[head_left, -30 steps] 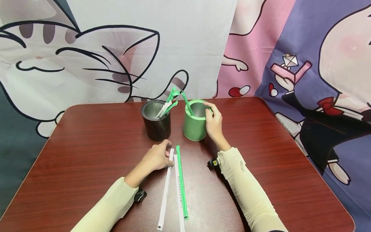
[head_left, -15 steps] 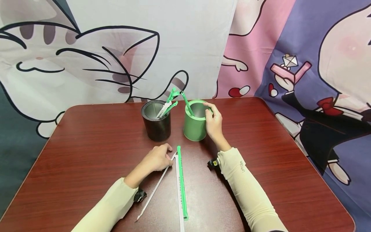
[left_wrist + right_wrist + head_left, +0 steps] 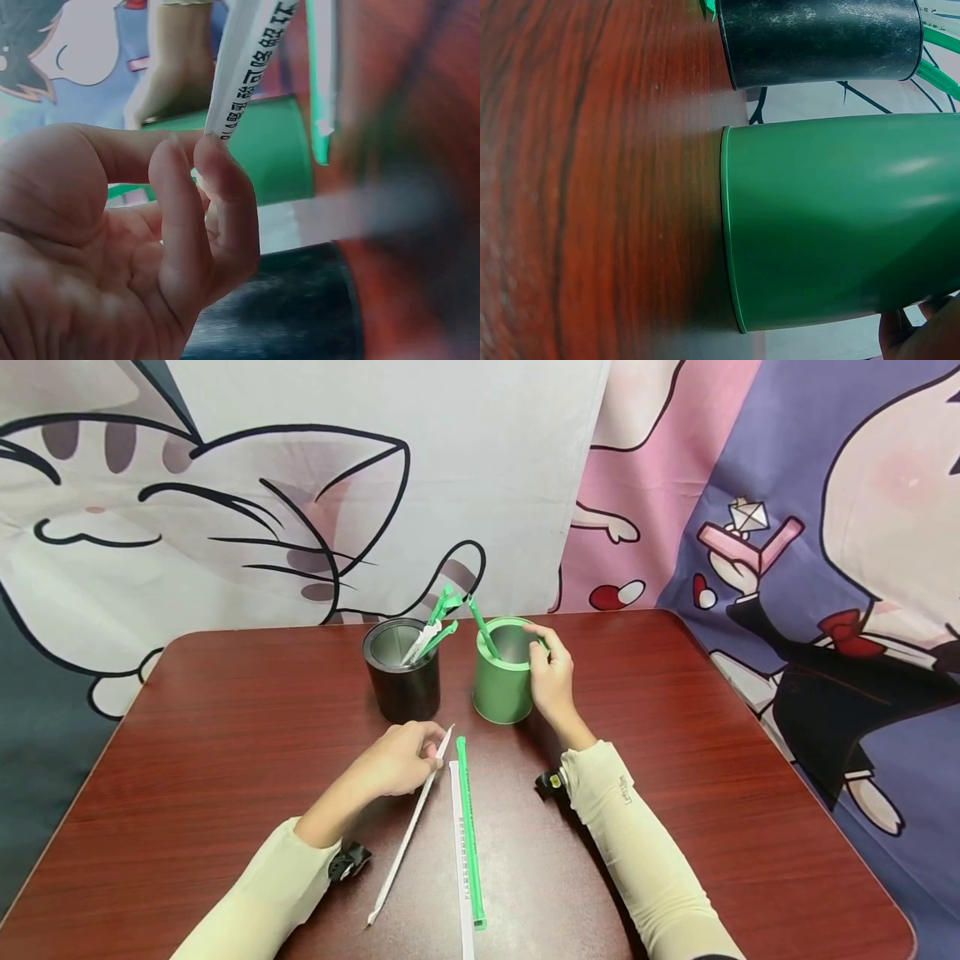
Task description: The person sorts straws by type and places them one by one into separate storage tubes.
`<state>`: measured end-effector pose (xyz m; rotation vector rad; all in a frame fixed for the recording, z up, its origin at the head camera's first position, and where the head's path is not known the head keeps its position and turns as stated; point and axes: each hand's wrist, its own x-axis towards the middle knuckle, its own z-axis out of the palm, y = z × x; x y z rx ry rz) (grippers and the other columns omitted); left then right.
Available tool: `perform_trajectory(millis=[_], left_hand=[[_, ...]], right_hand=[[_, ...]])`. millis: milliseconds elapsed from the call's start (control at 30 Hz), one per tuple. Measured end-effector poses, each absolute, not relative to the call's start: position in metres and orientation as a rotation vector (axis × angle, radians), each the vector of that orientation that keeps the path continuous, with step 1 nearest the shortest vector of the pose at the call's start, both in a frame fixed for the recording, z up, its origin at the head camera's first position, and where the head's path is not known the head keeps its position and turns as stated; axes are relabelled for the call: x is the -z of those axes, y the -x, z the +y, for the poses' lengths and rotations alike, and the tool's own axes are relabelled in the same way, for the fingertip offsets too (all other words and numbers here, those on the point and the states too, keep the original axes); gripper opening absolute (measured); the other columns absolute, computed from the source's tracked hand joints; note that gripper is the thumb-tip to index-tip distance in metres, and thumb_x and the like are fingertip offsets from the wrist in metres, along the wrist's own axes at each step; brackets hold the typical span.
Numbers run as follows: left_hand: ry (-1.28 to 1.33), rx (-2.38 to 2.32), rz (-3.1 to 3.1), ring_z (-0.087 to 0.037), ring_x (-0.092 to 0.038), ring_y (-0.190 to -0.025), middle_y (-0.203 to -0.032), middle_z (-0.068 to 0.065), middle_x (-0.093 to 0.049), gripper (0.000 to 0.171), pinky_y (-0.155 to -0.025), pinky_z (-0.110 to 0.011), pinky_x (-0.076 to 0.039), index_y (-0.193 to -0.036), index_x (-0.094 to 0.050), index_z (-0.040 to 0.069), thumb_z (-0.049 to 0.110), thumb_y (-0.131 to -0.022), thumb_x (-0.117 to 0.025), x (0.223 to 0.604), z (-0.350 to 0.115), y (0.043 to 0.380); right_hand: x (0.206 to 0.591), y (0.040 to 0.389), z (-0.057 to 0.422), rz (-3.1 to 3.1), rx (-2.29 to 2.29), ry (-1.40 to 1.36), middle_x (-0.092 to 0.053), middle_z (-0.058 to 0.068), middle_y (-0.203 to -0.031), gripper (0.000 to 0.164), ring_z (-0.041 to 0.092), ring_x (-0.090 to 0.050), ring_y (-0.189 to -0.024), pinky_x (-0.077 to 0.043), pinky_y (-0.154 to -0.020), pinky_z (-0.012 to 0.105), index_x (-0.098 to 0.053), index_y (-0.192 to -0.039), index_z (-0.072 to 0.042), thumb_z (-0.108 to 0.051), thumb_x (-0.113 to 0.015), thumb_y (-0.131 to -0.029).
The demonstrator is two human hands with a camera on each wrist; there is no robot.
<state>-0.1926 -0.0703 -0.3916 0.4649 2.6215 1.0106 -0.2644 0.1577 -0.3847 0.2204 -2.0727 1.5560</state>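
Note:
My left hand [image 3: 397,762] pinches a white paper-wrapped straw [image 3: 405,843] near its far end, between thumb and fingers. Printed characters show on the wrapper [image 3: 244,71] in the left wrist view. The straw slants, its far tip close in front of the black cup [image 3: 405,692]. My right hand [image 3: 553,681] grips the rim of the green cup [image 3: 498,693], thumb outside; its fingertips are partly hidden there. One green straw [image 3: 483,627] leans in the green cup. Green and white straws [image 3: 435,639] stand in the black cup.
Another white wrapped straw [image 3: 461,860] and a green wrapped straw [image 3: 472,839] lie side by side on the reddish wooden table [image 3: 247,735], between my forearms. Behind the table's back edge hangs a printed cloth [image 3: 495,460].
My left hand has gripped the left white straw, swung its near end leftward, and moved it slightly forward, toward the black cup. My right hand stays on the green cup.

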Motion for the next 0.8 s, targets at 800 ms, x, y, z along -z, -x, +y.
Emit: perform_trajectory(millis=[800], left_hand=[[-0.620,-1.755,2.566,-0.021,-0.059,-0.059,-0.108,-0.003,-0.067,0.009,-0.052,-0.039,-0.055,-0.092,-0.061,0.009,0.001,-0.096,-0.058,0.329,-0.070,0.175]], right_hand=[[0.385,0.261,0.159,-2.073,-1.556,-0.237,-0.064,0.025,-0.121,0.031,0.021,-0.047,-0.086,-0.035,-0.078,0.021,-0.063,-0.120,0.010,0.006,-0.045,-0.095]])
